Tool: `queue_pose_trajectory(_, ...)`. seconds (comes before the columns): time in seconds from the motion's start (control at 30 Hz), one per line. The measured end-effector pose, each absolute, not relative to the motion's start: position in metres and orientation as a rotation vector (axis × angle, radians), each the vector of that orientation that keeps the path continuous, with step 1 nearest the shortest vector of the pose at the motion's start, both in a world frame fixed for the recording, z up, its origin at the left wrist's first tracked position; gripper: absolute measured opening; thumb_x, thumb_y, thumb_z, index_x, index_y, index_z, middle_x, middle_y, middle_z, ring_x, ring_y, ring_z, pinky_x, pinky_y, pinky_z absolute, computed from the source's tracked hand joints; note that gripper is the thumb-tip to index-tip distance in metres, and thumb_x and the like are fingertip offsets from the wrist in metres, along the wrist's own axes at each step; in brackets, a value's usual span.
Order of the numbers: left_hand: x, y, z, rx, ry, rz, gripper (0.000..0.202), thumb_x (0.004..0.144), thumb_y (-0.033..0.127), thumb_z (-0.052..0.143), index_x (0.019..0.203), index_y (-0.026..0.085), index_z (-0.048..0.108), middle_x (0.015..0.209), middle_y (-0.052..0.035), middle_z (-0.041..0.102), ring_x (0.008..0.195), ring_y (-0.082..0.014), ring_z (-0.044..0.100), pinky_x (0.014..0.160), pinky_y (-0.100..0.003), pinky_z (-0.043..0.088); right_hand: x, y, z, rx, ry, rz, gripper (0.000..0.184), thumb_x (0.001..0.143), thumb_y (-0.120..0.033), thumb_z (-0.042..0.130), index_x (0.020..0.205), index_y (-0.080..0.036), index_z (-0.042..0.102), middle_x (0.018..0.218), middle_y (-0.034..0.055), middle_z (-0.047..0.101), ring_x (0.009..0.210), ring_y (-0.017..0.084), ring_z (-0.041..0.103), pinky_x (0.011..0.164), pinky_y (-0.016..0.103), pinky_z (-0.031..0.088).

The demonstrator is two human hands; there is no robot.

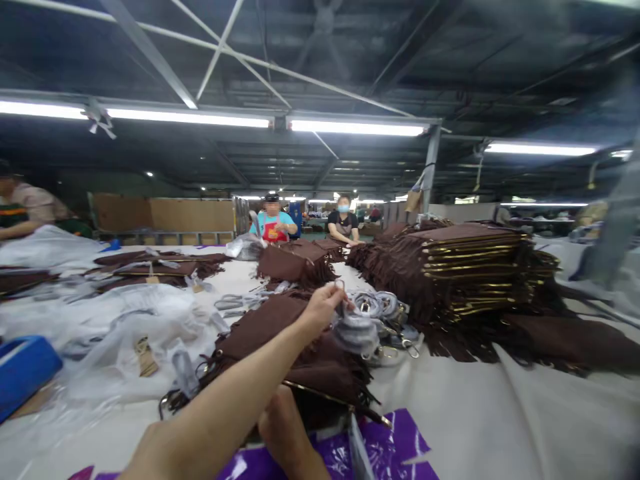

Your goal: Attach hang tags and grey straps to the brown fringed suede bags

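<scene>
My left hand reaches forward with its fingers pinched on a coiled bag strap in greyish wrapping, near a metal clasp at its end. Under my left forearm lies a dark brown fringed bag with a gold zip along its near edge. My right hand is at that near edge, below the left forearm. Its fingers are hidden, so its grip does not show. More wrapped straps with metal clasps lie just beyond and right of the left hand.
A tall stack of brown fringed bags stands at right. Clear plastic bags spread across the left, near a blue holder. Purple plastic lies at the front edge. Two co-workers are across the table, another person far left.
</scene>
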State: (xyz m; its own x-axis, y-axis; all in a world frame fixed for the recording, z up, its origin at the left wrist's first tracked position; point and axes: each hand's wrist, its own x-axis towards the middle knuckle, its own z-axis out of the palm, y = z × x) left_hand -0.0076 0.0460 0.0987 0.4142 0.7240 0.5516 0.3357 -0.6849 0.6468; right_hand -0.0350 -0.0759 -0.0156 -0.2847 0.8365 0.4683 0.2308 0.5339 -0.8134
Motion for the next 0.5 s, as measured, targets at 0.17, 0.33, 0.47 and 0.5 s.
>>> queue_pose_trajectory(0.17,-0.149,0.016,0.171,1.503,0.768,1.704,0.038,0.081,0.053,0.062,0.084,0.016,0.053,0.068,0.0026,0.056,0.053,-0.0089,0.050,0.056,-0.022,0.045,-0.037,-0.073,-0.017,-0.733,-1.838,0.797,0.018,0.086,-0.022,0.057,0.071,-0.020,0.066,0.060,-0.0041,0.060,0.054,0.010,0.052,0.056,0.020,0.040)
queue_pose_trajectory(0.33,-0.234,-0.036,0.143,2.026,1.334,1.682,0.022,0.088,0.034,0.054,0.077,0.017,0.063,0.067,-0.0003,0.059,0.065,-0.0136,0.054,0.069,-0.024,0.046,-0.037,-0.071,-0.020,-0.764,-1.720,1.074,0.022,0.081,-0.039,0.061,0.075,-0.019,0.069,0.055,-0.0041,0.056,0.041,0.009,0.043,0.043,0.020,0.033)
queue_pose_trajectory(0.47,-0.229,-0.060,0.065,2.325,1.504,1.248,0.031,0.092,0.023,0.040,0.111,0.019,0.064,0.107,-0.0081,0.067,0.102,-0.0222,0.059,0.093,-0.033,0.044,-0.037,-0.072,-0.017,-0.805,-1.618,1.218,0.032,0.074,-0.048,0.066,0.079,-0.017,0.071,0.065,0.0010,0.066,0.041,0.008,0.045,0.041,0.021,0.033)
queue_pose_trajectory(0.5,-0.224,-0.064,0.048,2.329,1.492,1.169,0.035,0.092,0.022,0.038,0.119,0.018,0.060,0.117,-0.0095,0.064,0.108,-0.0227,0.057,0.096,-0.034,0.042,-0.037,-0.073,-0.016,-0.818,-1.603,1.239,0.034,0.073,-0.050,0.067,0.080,-0.017,0.071,0.064,0.0014,0.066,0.040,0.008,0.044,0.040,0.021,0.032)
